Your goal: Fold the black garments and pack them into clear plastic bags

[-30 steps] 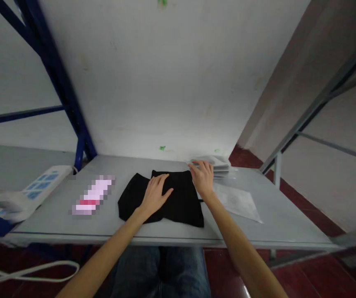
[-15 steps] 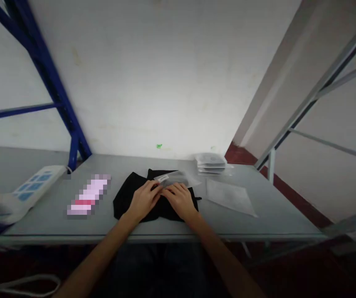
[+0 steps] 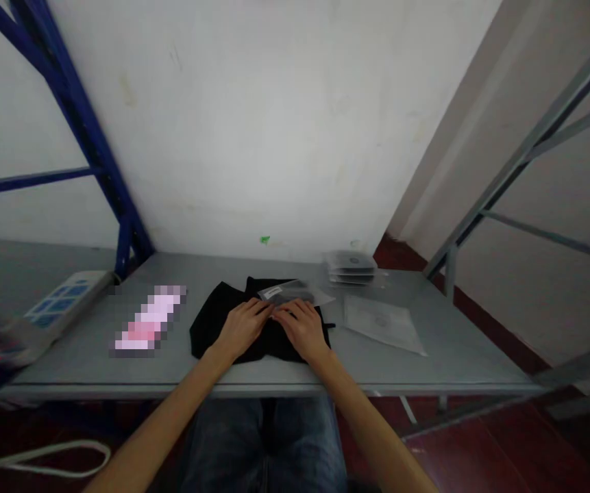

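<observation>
Left hand [image 3: 243, 324] and right hand [image 3: 302, 326] together pinching clear bag [image 3: 288, 292] | resting on black garment [image 3: 212, 322] | desk [image 3: 453, 356] middle, near front edge

Layout, grey metal table [image 3: 453, 370], frame centre.
Folded black cloth [image 3: 212, 329] lies mid-table; clear plastic bag [image 3: 295, 293] on its far edge. Left hand [image 3: 243, 327] and right hand [image 3: 302, 330] rest on cloth. Stack of clear bags [image 3: 350, 267] upper right; white power strip [image 3: 63, 305] far left.
</observation>
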